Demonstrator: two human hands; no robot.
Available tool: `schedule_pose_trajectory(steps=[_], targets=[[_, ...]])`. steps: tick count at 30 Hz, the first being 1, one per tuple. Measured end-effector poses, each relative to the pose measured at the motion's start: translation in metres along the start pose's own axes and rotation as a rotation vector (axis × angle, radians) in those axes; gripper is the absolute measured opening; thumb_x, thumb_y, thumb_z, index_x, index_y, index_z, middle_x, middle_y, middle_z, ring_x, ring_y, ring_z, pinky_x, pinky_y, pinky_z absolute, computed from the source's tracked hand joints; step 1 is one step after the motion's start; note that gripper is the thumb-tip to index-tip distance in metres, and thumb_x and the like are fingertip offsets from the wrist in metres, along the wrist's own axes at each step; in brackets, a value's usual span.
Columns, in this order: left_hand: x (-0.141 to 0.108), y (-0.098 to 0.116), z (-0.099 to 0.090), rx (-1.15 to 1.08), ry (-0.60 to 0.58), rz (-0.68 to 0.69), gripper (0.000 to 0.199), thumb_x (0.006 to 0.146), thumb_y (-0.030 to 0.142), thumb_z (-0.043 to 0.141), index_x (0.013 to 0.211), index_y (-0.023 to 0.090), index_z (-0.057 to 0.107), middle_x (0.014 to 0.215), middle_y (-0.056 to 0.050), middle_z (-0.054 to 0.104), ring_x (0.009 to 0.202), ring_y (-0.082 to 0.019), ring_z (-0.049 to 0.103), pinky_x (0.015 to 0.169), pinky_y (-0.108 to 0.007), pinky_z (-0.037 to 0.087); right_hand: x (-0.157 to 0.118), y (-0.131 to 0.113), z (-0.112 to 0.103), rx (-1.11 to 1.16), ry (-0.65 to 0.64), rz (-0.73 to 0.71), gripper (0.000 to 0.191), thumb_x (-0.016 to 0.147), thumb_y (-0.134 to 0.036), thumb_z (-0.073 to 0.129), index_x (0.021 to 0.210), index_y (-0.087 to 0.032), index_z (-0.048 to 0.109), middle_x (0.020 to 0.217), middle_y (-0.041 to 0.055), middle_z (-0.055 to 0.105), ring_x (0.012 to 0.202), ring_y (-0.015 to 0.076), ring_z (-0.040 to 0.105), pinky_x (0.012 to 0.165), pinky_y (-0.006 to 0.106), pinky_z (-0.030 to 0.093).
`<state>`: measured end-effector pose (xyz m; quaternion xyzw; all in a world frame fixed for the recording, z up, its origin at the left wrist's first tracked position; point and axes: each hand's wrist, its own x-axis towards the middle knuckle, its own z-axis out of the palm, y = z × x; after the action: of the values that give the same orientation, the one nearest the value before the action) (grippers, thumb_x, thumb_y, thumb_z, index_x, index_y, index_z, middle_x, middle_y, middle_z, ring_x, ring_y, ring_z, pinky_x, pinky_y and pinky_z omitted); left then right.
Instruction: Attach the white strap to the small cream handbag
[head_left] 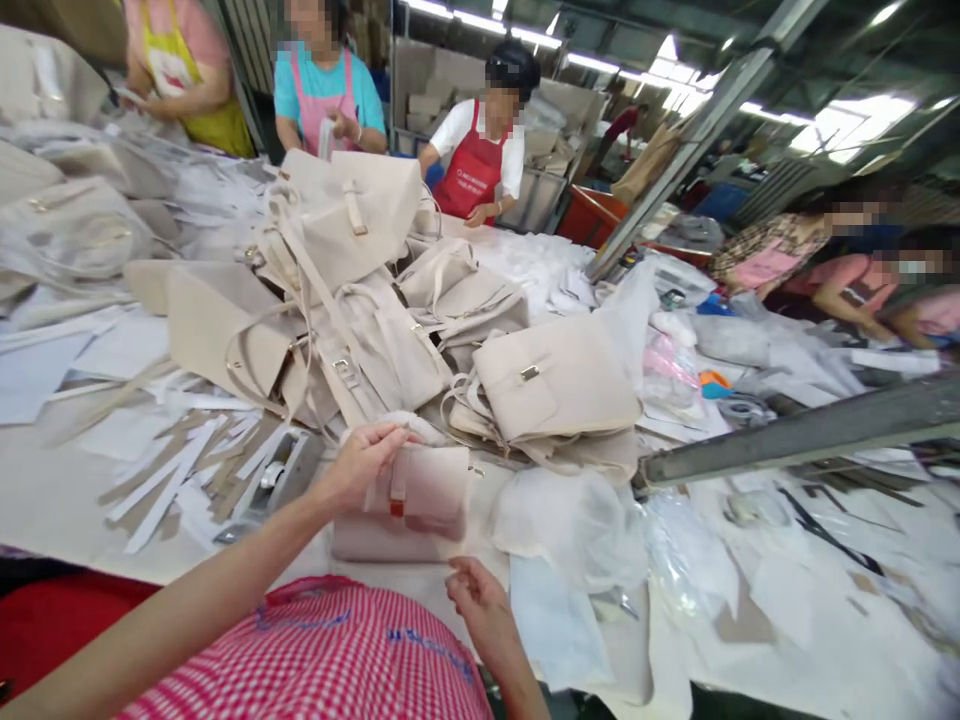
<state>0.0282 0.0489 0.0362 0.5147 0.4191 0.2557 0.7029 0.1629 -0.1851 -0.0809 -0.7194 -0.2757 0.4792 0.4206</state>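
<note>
A small beige bag (435, 490) with a flap, a strap and a reddish-brown clasp piece lies at the table's front edge. My left hand (367, 462) is at its upper left, fingers pressed together near the top edge; what they hold, if anything, is too small to name. My right hand (480, 598) is just off the bag's lower right corner, fingers apart and slightly curled, with nothing seen in it. Behind the bag lies a white fluffy piece (416, 428).
Beige bags (555, 380) are heaped beyond my hands. Paper and card strips (180, 470) and a grey box (289, 470) lie left; plastic wrap (574, 525) and a pale blue sheet (559, 615) lie right. A metal bar (802, 430) crosses the right side. Several people stand around the table.
</note>
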Motion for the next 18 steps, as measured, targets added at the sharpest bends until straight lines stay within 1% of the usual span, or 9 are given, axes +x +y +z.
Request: schedule_pose_trajectory(steps=[2,4,6,8,10,13,15,18], targets=[[0.011,0.003,0.003,-0.010,-0.081,-0.076,0.047,0.068,0.056,0.073,0.089,0.014,0.069,0.047,0.011,0.026,0.042,-0.005,0.017,0.043,-0.021,0.011,-0.007,0.015,-0.012,-0.068,0.063,0.005,0.040,0.077,-0.054,0.060,0.095,-0.020,0.071,0.068,0.0009,0.062,0.067,0.0191,0.058,0.066,0.031,0.048],[0.019,0.000,0.003,-0.029,-0.120,-0.141,0.050,0.067,0.057,0.075,0.091,0.014,0.067,0.047,0.011,0.032,0.041,-0.005,0.020,0.042,-0.020,0.014,-0.015,0.029,-0.026,-0.077,0.109,-0.003,0.040,0.074,-0.058,0.063,0.089,-0.022,0.072,0.066,0.0007,0.063,0.065,0.0194,0.059,0.066,0.032,0.049],[0.021,-0.006,0.002,-0.038,-0.135,-0.142,0.051,0.066,0.057,0.076,0.093,0.015,0.065,0.051,0.008,0.045,0.042,-0.006,0.033,0.043,-0.019,0.025,-0.022,0.041,-0.046,-0.038,0.143,0.027,0.042,0.070,-0.061,0.067,0.084,-0.022,0.073,0.066,0.0019,0.065,0.065,0.0213,0.061,0.063,0.032,0.050],[0.018,-0.011,-0.001,-0.029,-0.152,-0.130,0.049,0.067,0.055,0.077,0.093,0.015,0.064,0.058,0.004,0.055,0.050,-0.009,0.046,0.050,-0.021,0.036,-0.029,0.053,-0.073,0.003,0.210,0.099,0.044,0.068,-0.064,0.067,0.082,-0.022,0.073,0.069,0.0044,0.069,0.069,0.0239,0.065,0.062,0.033,0.052],[0.014,-0.015,-0.003,-0.003,-0.157,-0.137,0.047,0.069,0.054,0.077,0.091,0.015,0.064,0.063,0.001,0.061,0.057,-0.012,0.054,0.054,-0.023,0.041,-0.035,0.064,-0.103,0.022,0.316,0.181,0.047,0.066,-0.066,0.066,0.083,-0.022,0.073,0.077,0.0073,0.073,0.076,0.0273,0.070,0.067,0.035,0.054],[0.007,-0.020,-0.005,0.039,-0.133,-0.150,0.047,0.071,0.057,0.075,0.088,0.015,0.065,0.069,-0.002,0.066,0.058,-0.013,0.055,0.053,-0.023,0.038,-0.037,0.075,-0.140,-0.004,0.504,0.220,0.050,0.063,-0.067,0.065,0.085,-0.023,0.072,0.084,0.0100,0.076,0.085,0.0315,0.072,0.073,0.038,0.057],[0.005,-0.022,-0.004,0.059,-0.114,-0.155,0.047,0.070,0.058,0.075,0.085,0.015,0.065,0.067,-0.002,0.066,0.056,-0.012,0.053,0.051,-0.022,0.035,-0.034,0.077,-0.153,-0.048,0.580,0.207,0.048,0.066,-0.066,0.062,0.086,-0.023,0.071,0.085,0.0104,0.076,0.084,0.0314,0.073,0.071,0.038,0.057],[0.002,-0.024,-0.004,0.060,-0.101,-0.154,0.047,0.068,0.058,0.076,0.082,0.015,0.064,0.062,0.000,0.064,0.054,-0.011,0.053,0.050,-0.021,0.032,-0.030,0.075,-0.166,-0.117,0.657,0.193,0.045,0.072,-0.063,0.056,0.088,-0.024,0.071,0.085,0.0089,0.076,0.081,0.0293,0.073,0.070,0.037,0.058]])
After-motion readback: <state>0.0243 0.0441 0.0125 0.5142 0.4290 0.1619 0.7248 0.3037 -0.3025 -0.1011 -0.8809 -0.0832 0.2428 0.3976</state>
